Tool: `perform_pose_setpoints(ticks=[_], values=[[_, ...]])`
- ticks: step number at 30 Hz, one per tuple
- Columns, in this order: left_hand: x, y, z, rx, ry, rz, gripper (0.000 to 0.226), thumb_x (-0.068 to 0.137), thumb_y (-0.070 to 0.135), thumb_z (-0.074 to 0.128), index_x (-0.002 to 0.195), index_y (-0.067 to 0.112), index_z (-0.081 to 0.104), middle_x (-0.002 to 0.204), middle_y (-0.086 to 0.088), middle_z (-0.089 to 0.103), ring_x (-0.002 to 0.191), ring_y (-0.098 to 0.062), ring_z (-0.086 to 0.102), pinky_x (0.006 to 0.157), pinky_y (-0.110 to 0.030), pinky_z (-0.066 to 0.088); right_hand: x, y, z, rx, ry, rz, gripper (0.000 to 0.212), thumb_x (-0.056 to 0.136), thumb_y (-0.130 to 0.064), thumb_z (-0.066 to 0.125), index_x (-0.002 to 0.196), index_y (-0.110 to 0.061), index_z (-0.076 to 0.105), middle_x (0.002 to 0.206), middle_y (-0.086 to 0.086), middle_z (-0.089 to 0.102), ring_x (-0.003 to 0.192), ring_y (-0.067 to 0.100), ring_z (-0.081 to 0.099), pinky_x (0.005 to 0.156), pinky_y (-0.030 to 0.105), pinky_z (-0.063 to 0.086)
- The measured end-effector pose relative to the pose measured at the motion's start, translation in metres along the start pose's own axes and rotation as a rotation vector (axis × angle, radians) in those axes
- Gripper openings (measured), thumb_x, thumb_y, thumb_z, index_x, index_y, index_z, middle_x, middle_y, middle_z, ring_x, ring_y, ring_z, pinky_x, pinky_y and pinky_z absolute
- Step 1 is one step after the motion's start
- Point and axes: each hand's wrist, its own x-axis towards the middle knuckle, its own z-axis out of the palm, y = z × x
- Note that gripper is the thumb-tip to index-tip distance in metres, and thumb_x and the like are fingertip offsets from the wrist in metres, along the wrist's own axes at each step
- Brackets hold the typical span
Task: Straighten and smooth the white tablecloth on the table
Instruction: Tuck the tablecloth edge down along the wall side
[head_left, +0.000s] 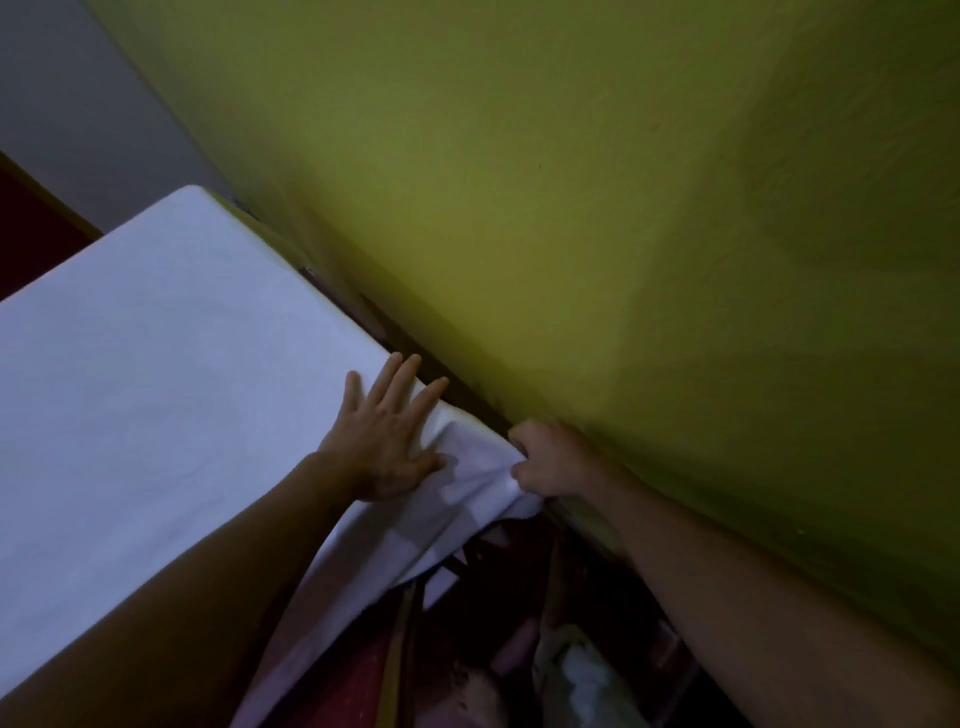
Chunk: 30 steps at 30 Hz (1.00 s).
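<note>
Olive-green wall (623, 182), the largest surface, filled the upper and right field. Against its foot we saw the white tablecloth (156, 415) spread over the tabletop, which it hid entirely. The cloth lay flat and nearly free of creases across the left field. Its near edge hung down over the table's side toward a dark red floor (358, 675).

Two bare forearms entered from the lower edge. We noted the left hand (387, 441) lying palm-down on the cloth near the corner closest to the wall, fingers straight and spread, with the fingertips reaching the cloth's wall-side edge.

The right hand (550, 460) sat just beside the wall at that same corner. Its fingers were curled round a bunch of the cloth, and folds (467, 483) ran from this grip toward the left hand's thumb. The two hands were near each other but apart.

Below the corner we could make out only dim shapes, among them a pale crumpled object (582, 675) that we could not identify.
</note>
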Motion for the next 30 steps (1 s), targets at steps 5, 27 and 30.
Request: perform_pose_setpoints(ticks=[5, 27, 30], values=[[0.002, 0.002, 0.004, -0.076, 0.059, -0.034, 0.078, 0.09, 0.073, 0.014, 0.157, 0.033, 0.003, 0.166, -0.007, -0.01, 0.151, -0.023, -0.018, 0.118, -0.06, -0.003, 0.004, -0.011, -0.012, 0.067, -0.105, -0.002, 0.027, 0.073, -0.017, 0.055, 0.099, -0.023, 0.057, 0.098, 0.005, 0.063, 0.088, 0.031, 0.059, 0.066, 0.036, 0.046], [0.074, 0.002, -0.024, -0.102, 0.094, 0.057, 0.046, 0.095, 0.048, 0.027, 0.109, 0.027, 0.066, 0.119, 0.001, 0.061, 0.128, -0.018, 0.044, 0.115, -0.055, 0.014, 0.046, -0.008, 0.038, 0.051, 0.201, 0.267, 0.021, 0.084, -0.032, 0.061, 0.094, -0.016, 0.069, 0.102, 0.009, 0.07, 0.1, 0.031, 0.065, 0.064, 0.03, 0.039], [0.071, -0.014, -0.03, -0.315, 0.246, 0.066, 0.034, 0.083, 0.029, 0.04, 0.097, 0.015, 0.066, 0.101, -0.005, 0.062, 0.103, -0.027, 0.056, 0.096, -0.045, 0.037, 0.05, -0.017, 0.032, 0.111, 0.123, 0.139, 0.044, 0.073, -0.026, 0.055, 0.115, -0.024, 0.067, 0.118, 0.004, 0.064, 0.113, 0.025, 0.059, 0.085, 0.027, 0.045]])
